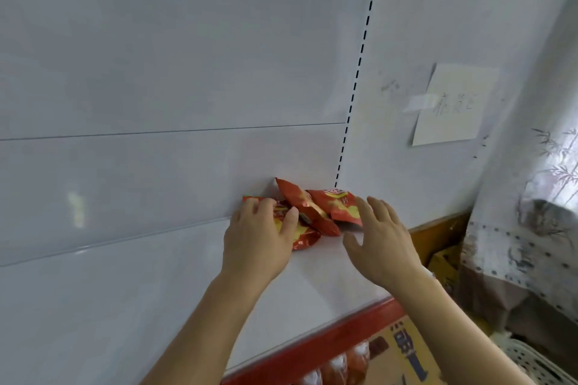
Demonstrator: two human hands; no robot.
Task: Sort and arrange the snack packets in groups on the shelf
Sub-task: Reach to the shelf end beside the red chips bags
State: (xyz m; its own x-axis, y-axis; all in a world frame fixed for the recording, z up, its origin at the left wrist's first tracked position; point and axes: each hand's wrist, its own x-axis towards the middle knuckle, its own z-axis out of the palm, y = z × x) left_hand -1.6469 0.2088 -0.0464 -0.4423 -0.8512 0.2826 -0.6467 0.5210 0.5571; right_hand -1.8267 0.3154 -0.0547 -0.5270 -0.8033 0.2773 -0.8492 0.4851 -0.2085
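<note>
1. White shelf [312,284] fills the lower centre of the frame, white back panel [172,72] above it, slotted upright [356,72] running down to the back corner. Red packets sit right in that corner, mid-frame.
2. Left hand [259,241]: palm down on the leftmost packet [301,236], fingers curled over its far edge, thumb across its top. Reads as a grip, probably to drag or square it up.
3. Right hand [380,239]: fingers spread and relaxed, holding nothing, just beside the right packet [339,205]. Contact with the packet: cannot tell. Looks staged to corral that side.
4. Middle packet [308,206] lies tilted, overlapping the left one and touching the right one. Three of a kind by colour, so the group is gathered but still a loose pile, not a row.
5. Corner placement makes sense: back panel and upright give two stops to push against, and it leaves the bare shelf to the left for other groups.
6. Judgement: early in the task. Next step likely straightening these three.
7. Outward: red shelf edge [312,350] at bottom centre, more reddish packets [341,367] blurred on the level below. Taped paper note [453,106] on the side panel at right, writing unreadable. Patterned curtain [538,197] at far right, white basket [538,362] in the bottom right corner.
</note>
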